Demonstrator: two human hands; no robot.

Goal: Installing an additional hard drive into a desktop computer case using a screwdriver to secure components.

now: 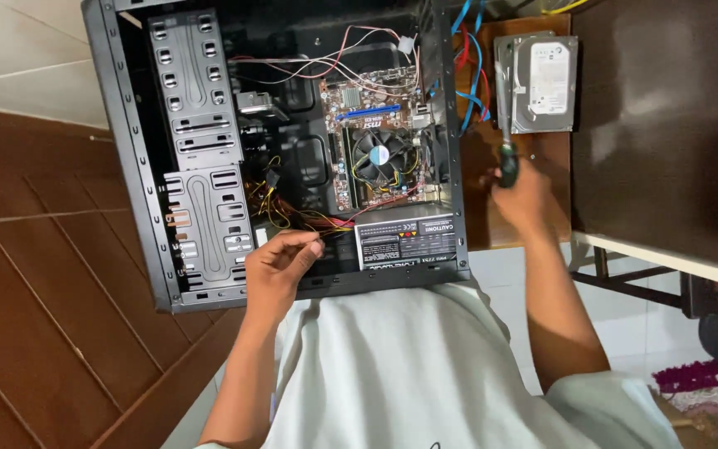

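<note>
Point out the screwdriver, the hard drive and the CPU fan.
screwdriver point(508, 163): head view, on its dark green handle above the right hand point(523, 197).
hard drive point(547, 83): head view, on its white label.
CPU fan point(380, 155): head view, on its hub.

A brown wooden tabletop point(35, 274) fills the left and near side, carrying an open black metal computer case point(139, 179) lying on its side. Far right, a smaller reddish-brown wooden surface point(542, 166) holds a silver rectangular hard drive point(542, 83).
</note>
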